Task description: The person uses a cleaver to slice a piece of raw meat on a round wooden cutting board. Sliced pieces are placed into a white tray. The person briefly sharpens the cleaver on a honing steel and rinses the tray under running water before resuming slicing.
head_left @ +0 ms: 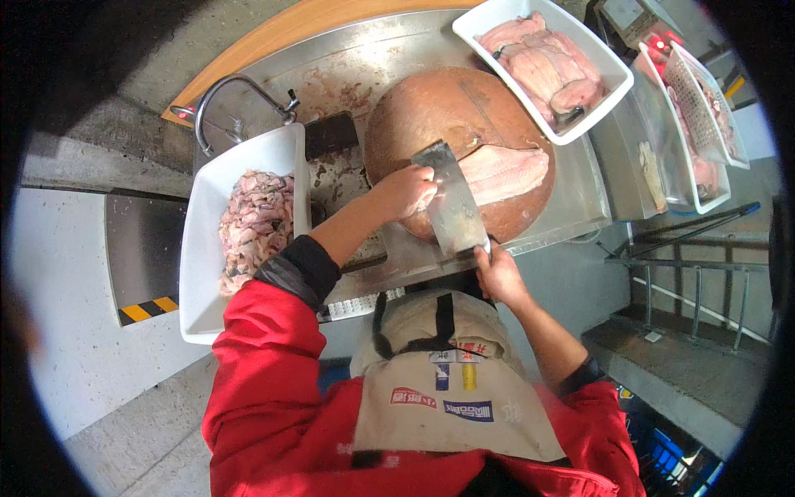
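Steel counter (571, 199), round wooden block (431, 112), pale pink fillet (505, 172) under left hand (406, 190), right hand (497, 273) gripping cleaver (451, 203)

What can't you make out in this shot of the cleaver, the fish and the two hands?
Head view only:
- Cleaver: its handle is hidden inside the right hand.
- Fish fillet: its near end is covered by the blade and left hand.
- Left fingers: hidden behind the blade.
- White tub of scraps: pieces too small to identify.

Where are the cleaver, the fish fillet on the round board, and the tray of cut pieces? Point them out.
cleaver (451, 207), head view, middle of blade
fish fillet (509, 171), head view, middle of flesh
tray of cut pieces (201, 273), head view, bare left wall
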`<state>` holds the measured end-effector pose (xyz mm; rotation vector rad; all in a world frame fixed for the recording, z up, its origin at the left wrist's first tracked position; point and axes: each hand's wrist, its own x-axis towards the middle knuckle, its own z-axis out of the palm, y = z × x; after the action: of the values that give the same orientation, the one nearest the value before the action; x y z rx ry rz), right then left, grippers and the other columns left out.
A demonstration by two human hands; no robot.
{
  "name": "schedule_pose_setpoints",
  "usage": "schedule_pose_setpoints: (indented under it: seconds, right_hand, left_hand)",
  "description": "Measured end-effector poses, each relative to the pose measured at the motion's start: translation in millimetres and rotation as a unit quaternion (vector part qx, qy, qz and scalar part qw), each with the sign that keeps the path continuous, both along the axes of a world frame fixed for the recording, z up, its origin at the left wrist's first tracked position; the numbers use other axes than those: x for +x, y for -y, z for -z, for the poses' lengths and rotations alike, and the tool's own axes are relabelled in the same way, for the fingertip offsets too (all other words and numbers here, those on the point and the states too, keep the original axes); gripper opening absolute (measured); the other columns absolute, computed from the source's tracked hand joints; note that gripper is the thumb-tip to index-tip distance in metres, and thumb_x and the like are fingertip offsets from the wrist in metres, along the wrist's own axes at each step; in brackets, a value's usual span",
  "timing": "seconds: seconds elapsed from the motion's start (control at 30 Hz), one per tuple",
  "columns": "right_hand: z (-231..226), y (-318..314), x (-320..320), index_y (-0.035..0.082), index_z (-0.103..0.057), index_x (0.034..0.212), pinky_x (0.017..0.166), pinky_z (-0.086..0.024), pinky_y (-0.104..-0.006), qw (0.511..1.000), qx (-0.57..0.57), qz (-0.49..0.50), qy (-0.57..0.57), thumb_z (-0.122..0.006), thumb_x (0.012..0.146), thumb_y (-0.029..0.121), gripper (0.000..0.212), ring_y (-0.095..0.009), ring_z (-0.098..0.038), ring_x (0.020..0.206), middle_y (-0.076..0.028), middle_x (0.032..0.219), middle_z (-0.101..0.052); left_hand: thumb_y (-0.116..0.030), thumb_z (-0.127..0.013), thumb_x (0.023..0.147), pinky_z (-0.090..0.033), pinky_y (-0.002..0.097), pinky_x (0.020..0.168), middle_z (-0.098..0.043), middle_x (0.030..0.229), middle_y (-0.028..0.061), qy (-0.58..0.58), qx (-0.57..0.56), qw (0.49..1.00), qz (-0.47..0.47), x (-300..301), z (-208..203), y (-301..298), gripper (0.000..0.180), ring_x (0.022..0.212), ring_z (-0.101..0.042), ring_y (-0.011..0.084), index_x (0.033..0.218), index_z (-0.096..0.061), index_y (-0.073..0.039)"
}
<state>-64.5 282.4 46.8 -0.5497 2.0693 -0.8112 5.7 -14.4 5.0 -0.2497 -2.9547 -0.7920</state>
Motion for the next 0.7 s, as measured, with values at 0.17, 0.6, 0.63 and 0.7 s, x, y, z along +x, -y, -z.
schedule_pose_setpoints:
  seconds: [0.17, 0.6, 0.63, 0.7]
  right_hand:
    - [-7, -8, 14, -0.006, -0.054, 0.132, 0.095, -0.051, -0.0554, 0.998, 0.056, 0.011, 0.024, -0.051, 0.106, 0.034, 0.048, -0.053, -0.066, 0.104, -0.034, 0.11, -0.068]
    - [-9, -61, 18, -0.005, -0.06, 0.113, 0.061, -0.056, -0.0494, 0.995, 0.081, -0.013, 0.06, -0.055, 0.106, 0.033, 0.039, -0.036, -0.07, 0.064, -0.023, 0.079, -0.069]
    - [-12, -70, 13, -0.004, -0.06, 0.112, 0.055, -0.054, -0.046, 0.996, 0.058, 0.004, 0.074, -0.054, 0.107, 0.034, 0.038, -0.03, -0.067, 0.058, -0.019, 0.075, -0.067]
    - [-16, -72, 3, -0.002, -0.06, 0.109, 0.044, -0.05, -0.0393, 0.993, 0.037, 0.044, 0.101, -0.053, 0.108, 0.036, 0.038, -0.019, -0.06, 0.047, -0.011, 0.066, -0.062]
  left_hand:
    - [-0.017, -0.071, 0.085, -0.051, 0.0422, 0.083, -0.058, 0.09, 0.0097, -0.027, 0.01, 0.998, 0.053, 10, 0, -2, 0.012, 0.091, -0.06, 0.0308, 0.083, -0.066, -0.006]
    - [-0.008, -0.069, 0.085, -0.052, 0.045, 0.093, -0.063, 0.1, 0.0086, -0.017, -0.05, 0.989, -0.14, 32, -7, -11, 0.006, 0.102, -0.062, 0.031, 0.091, -0.067, -0.007]
    - [-0.006, -0.069, 0.085, -0.052, 0.0468, 0.092, -0.062, 0.102, 0.0093, -0.018, -0.043, 0.977, -0.207, 31, -12, -11, 0.009, 0.103, -0.063, 0.0323, 0.094, -0.067, -0.007]
    - [-0.006, -0.069, 0.086, -0.052, 0.0496, 0.093, -0.062, 0.106, 0.0119, -0.088, -0.047, 0.96, -0.26, 17, -19, -3, 0.013, 0.104, -0.063, 0.0358, 0.099, -0.067, -0.008]
